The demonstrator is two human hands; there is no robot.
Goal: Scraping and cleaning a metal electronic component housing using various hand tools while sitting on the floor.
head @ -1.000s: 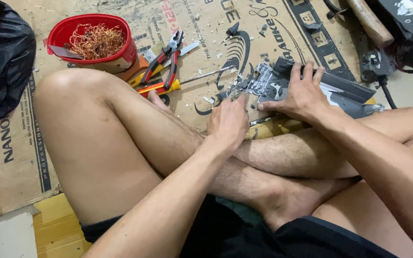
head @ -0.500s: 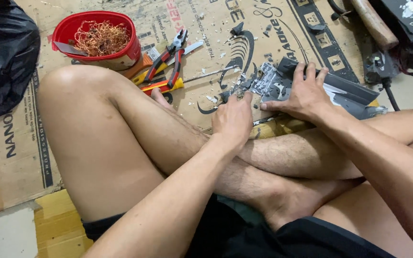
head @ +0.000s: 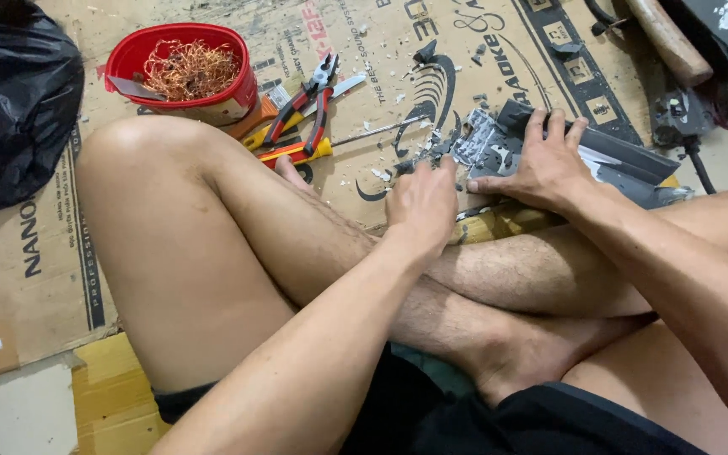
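I sit cross-legged on flattened cardboard (head: 35, 253). My right hand (head: 541, 164) presses down flat on a dark grey broken plastic part (head: 625, 164) with its fingers spread. My left hand (head: 423, 202) is closed on a small dark piece at the left end of that part, beside a torn silvery metal patch (head: 478, 143). What exactly the left fingers pinch is hidden by the hand. Grey chips lie scattered around both hands.
A red tub of copper wire (head: 183, 72) stands at the back left. Red-handled pliers (head: 309, 105) and a yellow-handled screwdriver (head: 297, 153) lie near my knee. A black bag (head: 10, 101) sits far left, a wooden handle (head: 667, 38) at the back right.
Both hands stay on the grey part; the left hand has shifted slightly along its left end. The view has drifted a little.
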